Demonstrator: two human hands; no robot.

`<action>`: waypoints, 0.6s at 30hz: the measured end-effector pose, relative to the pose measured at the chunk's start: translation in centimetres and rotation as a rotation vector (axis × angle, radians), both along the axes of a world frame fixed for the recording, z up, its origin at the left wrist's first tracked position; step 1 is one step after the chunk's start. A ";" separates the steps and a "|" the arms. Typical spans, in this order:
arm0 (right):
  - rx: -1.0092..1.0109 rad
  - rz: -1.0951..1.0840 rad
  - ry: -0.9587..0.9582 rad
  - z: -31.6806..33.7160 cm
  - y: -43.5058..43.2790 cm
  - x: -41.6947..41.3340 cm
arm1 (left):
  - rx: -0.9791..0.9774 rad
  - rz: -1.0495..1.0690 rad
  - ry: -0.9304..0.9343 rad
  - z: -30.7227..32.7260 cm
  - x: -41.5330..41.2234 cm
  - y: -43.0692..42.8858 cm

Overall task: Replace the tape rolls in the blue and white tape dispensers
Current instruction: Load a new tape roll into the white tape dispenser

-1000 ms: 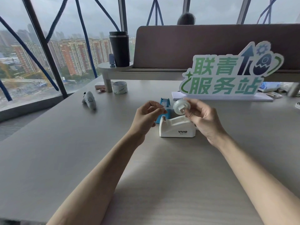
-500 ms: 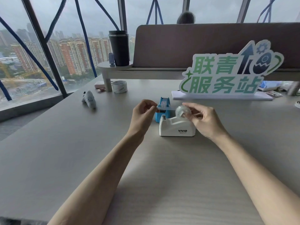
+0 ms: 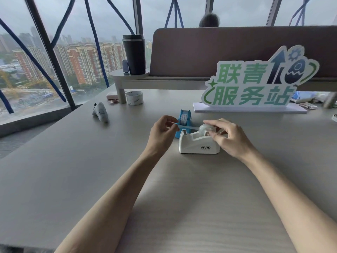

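Centrally, white dispenser (image 3: 197,145) sits on pale table (image 3: 73,170) by windows (image 3: 78,57).

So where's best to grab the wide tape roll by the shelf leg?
Pinch its wall from above, thumb in the core: the wide tape roll lies flat, hole up. Probably come from its right, since the shelf leg stands close on its left.

Both bare forearms are extended forward and drawn inward.
A tape strip (image 3: 189,127) is pinched between thumb and forefinger of the left hand (image 3: 162,131) (its other fingers are curled in); the tape roll (image 3: 204,129) is gripped by the curled fingers of the right hand (image 3: 230,138), palm turned down.
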State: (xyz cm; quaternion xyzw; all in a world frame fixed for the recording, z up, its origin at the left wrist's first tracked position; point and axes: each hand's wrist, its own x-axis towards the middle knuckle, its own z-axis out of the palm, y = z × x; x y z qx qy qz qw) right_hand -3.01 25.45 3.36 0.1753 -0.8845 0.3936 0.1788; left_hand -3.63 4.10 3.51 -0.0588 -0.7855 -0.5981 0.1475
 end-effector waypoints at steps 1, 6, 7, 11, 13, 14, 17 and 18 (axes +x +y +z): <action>0.001 0.001 -0.002 0.0 -0.1 0.0 | 0.002 0.001 -0.004 0.0 0.0 0.0; -0.007 -0.018 0.005 -0.2 -0.3 0.0 | -0.002 -0.002 -0.011 -0.3 -0.1 0.0; -0.013 -0.024 0.012 -0.3 -0.3 0.0 | -0.006 -0.001 -0.016 -0.3 -0.1 0.0; -0.060 -0.045 0.092 -0.1 -0.5 0.4 | -0.008 -0.005 -0.024 -0.4 -0.2 -0.1; -0.069 -0.051 0.124 0.0 -0.6 0.5 | -0.008 -0.008 -0.023 -0.4 -0.2 -0.1; -0.069 -0.052 0.133 0.0 -0.7 0.5 | -0.007 -0.008 -0.022 -0.3 -0.2 -0.1; -0.068 -0.045 0.140 -0.1 -0.6 0.4 | -0.006 -0.011 -0.026 -0.3 -0.2 0.0; -0.069 -0.042 0.140 -0.1 -0.6 0.4 | -0.007 -0.013 -0.030 -0.3 -0.1 0.0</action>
